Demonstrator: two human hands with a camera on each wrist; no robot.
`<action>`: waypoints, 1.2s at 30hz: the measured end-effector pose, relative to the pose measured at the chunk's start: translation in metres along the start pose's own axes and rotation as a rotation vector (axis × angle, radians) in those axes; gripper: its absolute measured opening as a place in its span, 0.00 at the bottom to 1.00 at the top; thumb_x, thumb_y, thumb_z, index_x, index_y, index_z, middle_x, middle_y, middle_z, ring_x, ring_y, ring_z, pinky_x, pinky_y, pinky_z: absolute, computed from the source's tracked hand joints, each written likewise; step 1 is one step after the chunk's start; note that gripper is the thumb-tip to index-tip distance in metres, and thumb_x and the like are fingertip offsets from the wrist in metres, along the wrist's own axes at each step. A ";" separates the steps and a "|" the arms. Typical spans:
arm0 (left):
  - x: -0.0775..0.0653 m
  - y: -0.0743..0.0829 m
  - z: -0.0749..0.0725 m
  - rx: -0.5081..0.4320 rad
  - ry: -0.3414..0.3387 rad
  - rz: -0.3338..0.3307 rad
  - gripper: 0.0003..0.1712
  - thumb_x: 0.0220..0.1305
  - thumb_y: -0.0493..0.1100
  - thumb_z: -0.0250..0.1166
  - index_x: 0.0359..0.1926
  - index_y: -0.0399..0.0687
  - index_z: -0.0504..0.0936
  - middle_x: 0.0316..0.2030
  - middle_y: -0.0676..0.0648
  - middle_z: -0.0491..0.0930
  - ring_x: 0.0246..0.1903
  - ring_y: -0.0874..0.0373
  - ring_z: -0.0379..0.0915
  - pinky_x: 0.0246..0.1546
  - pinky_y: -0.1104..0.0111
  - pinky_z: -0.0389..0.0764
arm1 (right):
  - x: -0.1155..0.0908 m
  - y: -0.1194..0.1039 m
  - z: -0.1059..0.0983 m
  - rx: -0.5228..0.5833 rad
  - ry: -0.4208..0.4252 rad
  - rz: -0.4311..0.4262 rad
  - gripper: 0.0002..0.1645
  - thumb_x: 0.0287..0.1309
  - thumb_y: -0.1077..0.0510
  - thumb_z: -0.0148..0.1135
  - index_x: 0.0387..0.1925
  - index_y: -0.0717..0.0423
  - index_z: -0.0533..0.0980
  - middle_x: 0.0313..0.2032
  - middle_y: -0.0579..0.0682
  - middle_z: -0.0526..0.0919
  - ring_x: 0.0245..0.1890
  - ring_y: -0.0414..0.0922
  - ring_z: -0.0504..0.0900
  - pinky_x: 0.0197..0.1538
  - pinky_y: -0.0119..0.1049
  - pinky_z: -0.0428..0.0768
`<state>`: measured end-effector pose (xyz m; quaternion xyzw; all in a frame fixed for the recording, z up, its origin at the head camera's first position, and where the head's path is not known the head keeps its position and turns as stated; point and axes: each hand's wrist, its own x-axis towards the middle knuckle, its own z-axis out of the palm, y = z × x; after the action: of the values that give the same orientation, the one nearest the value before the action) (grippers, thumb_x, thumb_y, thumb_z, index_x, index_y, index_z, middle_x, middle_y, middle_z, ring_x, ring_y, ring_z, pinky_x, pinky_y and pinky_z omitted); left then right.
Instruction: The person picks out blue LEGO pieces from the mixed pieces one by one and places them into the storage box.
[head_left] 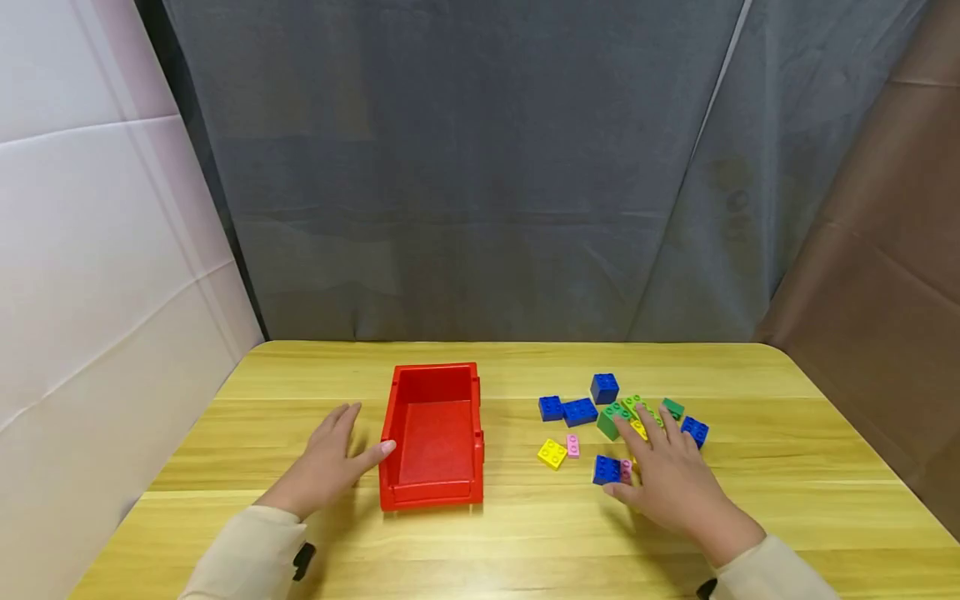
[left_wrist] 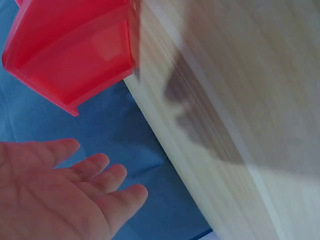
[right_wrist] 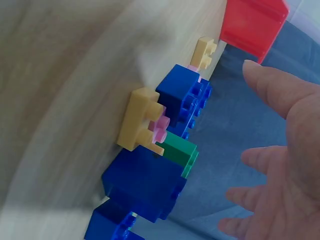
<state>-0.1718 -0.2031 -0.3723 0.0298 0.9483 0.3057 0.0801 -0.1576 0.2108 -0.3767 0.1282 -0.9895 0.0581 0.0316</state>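
Observation:
My left hand (head_left: 324,468) is beside the red bin (head_left: 431,503), its fingers extended and the thumb tip at the left rim; whether it touches cannot be told. In the left wrist view the palm and spread fingers hold nothing. Over the toy bricks on the right hovers my right hand (head_left: 678,483), fingers spread. Near its thumb sit a blue brick (head_left: 606,469) and a pink brick (head_left: 626,471). Beyond its fingertips are a green brick (head_left: 612,422), a lime brick (head_left: 634,403) and a dark green brick (head_left: 672,408). The hand partly covers a yellow brick (head_left: 639,428).
Between bin and right hand lie a yellow brick (head_left: 552,454), a small pink brick (head_left: 573,446) and several blue bricks (head_left: 580,412). Another blue brick (head_left: 695,431) is at the far right of the group. Dark cloth (head_left: 480,208) hangs behind the wooden table (head_left: 525,550).

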 end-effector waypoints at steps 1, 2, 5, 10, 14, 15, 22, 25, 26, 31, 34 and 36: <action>0.001 0.000 0.000 -0.014 -0.005 -0.003 0.57 0.62 0.69 0.56 0.73 0.32 0.44 0.71 0.27 0.42 0.67 0.27 0.40 0.58 0.32 0.59 | -0.001 0.000 0.001 0.001 0.001 -0.004 0.52 0.49 0.35 0.68 0.70 0.53 0.62 0.70 0.66 0.56 0.69 0.72 0.49 0.60 0.74 0.56; 0.001 0.000 0.000 -0.027 -0.009 -0.005 0.57 0.62 0.68 0.56 0.73 0.32 0.44 0.71 0.27 0.42 0.67 0.27 0.41 0.59 0.33 0.59 | -0.001 0.001 0.001 0.003 0.002 -0.008 0.52 0.48 0.36 0.69 0.70 0.53 0.62 0.70 0.66 0.56 0.69 0.72 0.49 0.60 0.73 0.57; 0.003 -0.001 0.001 -0.075 -0.009 -0.015 0.57 0.63 0.68 0.56 0.73 0.31 0.45 0.71 0.27 0.45 0.67 0.28 0.44 0.60 0.34 0.58 | -0.002 0.002 0.003 0.017 0.007 -0.023 0.52 0.47 0.37 0.71 0.70 0.54 0.63 0.69 0.67 0.58 0.68 0.72 0.51 0.61 0.71 0.58; 0.007 -0.002 0.003 -0.142 -0.004 -0.050 0.55 0.64 0.67 0.56 0.73 0.32 0.45 0.70 0.27 0.47 0.67 0.28 0.46 0.61 0.35 0.59 | -0.003 0.001 0.005 0.050 0.000 -0.036 0.51 0.47 0.41 0.73 0.69 0.57 0.64 0.68 0.67 0.60 0.68 0.71 0.53 0.63 0.68 0.59; 0.010 -0.002 0.004 -0.167 -0.006 -0.064 0.53 0.65 0.66 0.55 0.73 0.33 0.46 0.70 0.26 0.49 0.67 0.28 0.48 0.60 0.36 0.61 | -0.002 -0.002 0.007 0.079 -0.003 -0.032 0.50 0.46 0.44 0.75 0.67 0.59 0.65 0.68 0.65 0.62 0.68 0.67 0.57 0.63 0.65 0.62; 0.011 -0.001 0.004 -0.172 -0.007 -0.064 0.52 0.65 0.65 0.55 0.73 0.33 0.47 0.70 0.26 0.49 0.67 0.28 0.49 0.60 0.36 0.61 | -0.001 -0.002 0.007 0.087 -0.001 -0.032 0.50 0.45 0.46 0.75 0.67 0.60 0.66 0.68 0.64 0.63 0.68 0.66 0.58 0.63 0.64 0.63; 0.015 0.001 0.006 -0.218 -0.004 -0.067 0.49 0.67 0.61 0.55 0.73 0.33 0.48 0.69 0.25 0.52 0.65 0.28 0.53 0.59 0.38 0.65 | 0.003 -0.007 0.010 0.112 0.001 -0.042 0.45 0.44 0.51 0.77 0.63 0.62 0.70 0.64 0.61 0.69 0.65 0.60 0.66 0.61 0.58 0.70; 0.015 0.002 0.007 -0.225 0.004 -0.068 0.47 0.68 0.60 0.55 0.72 0.33 0.50 0.68 0.26 0.54 0.65 0.28 0.55 0.58 0.38 0.66 | 0.004 -0.009 0.011 0.117 -0.009 -0.046 0.41 0.45 0.53 0.76 0.61 0.63 0.72 0.61 0.60 0.73 0.63 0.59 0.69 0.59 0.57 0.72; 0.016 0.002 0.007 -0.227 0.005 -0.070 0.47 0.68 0.60 0.55 0.72 0.33 0.50 0.68 0.26 0.54 0.65 0.29 0.55 0.58 0.39 0.67 | 0.005 -0.009 0.011 0.118 -0.013 -0.047 0.40 0.45 0.54 0.76 0.60 0.63 0.73 0.61 0.60 0.74 0.62 0.59 0.70 0.59 0.56 0.72; 0.017 0.003 0.007 -0.246 0.010 -0.085 0.46 0.68 0.61 0.54 0.72 0.34 0.51 0.69 0.28 0.55 0.65 0.30 0.55 0.58 0.39 0.67 | 0.009 -0.011 0.013 0.128 -0.025 -0.052 0.34 0.46 0.56 0.75 0.56 0.63 0.76 0.56 0.58 0.77 0.59 0.58 0.73 0.59 0.54 0.73; 0.019 0.002 0.007 -0.262 0.010 -0.090 0.45 0.68 0.61 0.53 0.72 0.35 0.52 0.69 0.29 0.55 0.65 0.31 0.54 0.59 0.39 0.67 | 0.011 -0.013 0.012 0.134 -0.043 -0.053 0.31 0.47 0.56 0.75 0.53 0.62 0.77 0.55 0.58 0.78 0.58 0.57 0.74 0.59 0.54 0.73; 0.020 0.002 0.007 -0.268 0.013 -0.089 0.44 0.69 0.60 0.53 0.72 0.35 0.53 0.69 0.29 0.56 0.65 0.31 0.55 0.59 0.39 0.66 | 0.012 -0.013 0.013 0.131 -0.053 -0.058 0.29 0.47 0.56 0.75 0.52 0.62 0.78 0.54 0.58 0.78 0.58 0.57 0.74 0.59 0.53 0.74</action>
<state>-0.1898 -0.1948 -0.3795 -0.0250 0.8998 0.4259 0.0908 -0.1665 0.1940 -0.3869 0.1602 -0.9799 0.1184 -0.0012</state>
